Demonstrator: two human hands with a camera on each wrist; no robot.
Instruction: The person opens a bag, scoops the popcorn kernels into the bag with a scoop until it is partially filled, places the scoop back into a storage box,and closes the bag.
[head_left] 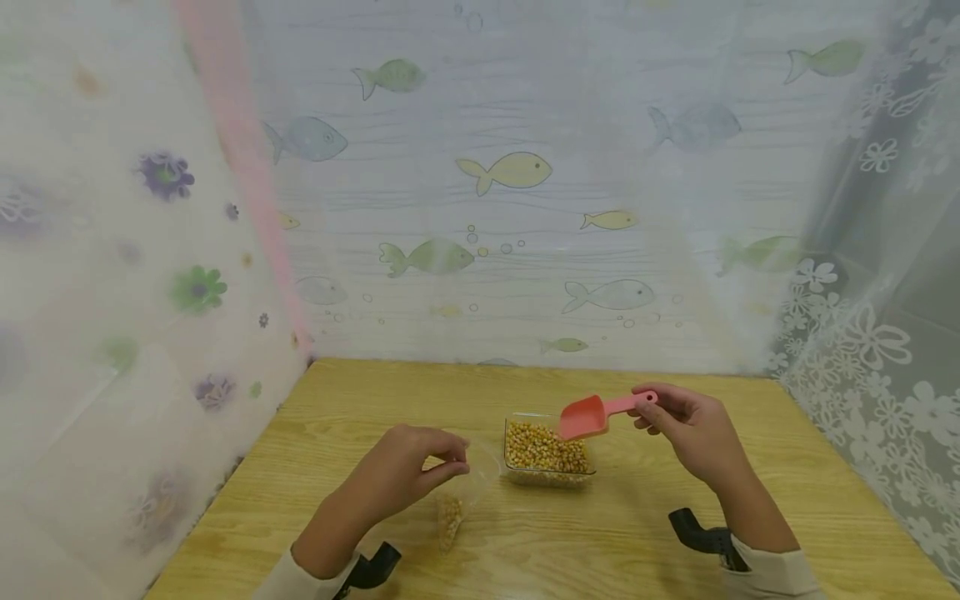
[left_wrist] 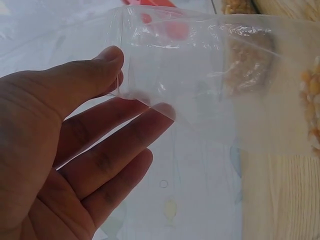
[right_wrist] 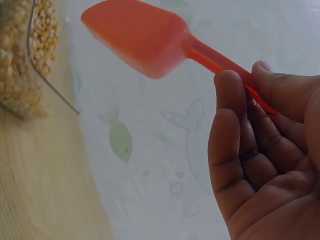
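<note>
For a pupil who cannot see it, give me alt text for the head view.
A right hand holds a pink scoop near a glass dish of corn, while the left hand pinches a clear bag with more corn inside, at a wooden table.

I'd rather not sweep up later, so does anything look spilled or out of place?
Nothing stands out: the corn kernels in view sit in the glass container and the clear plastic bag, with none loose on the table. The left hand pinches the bag; the right hand holds the pink scoop.
</note>
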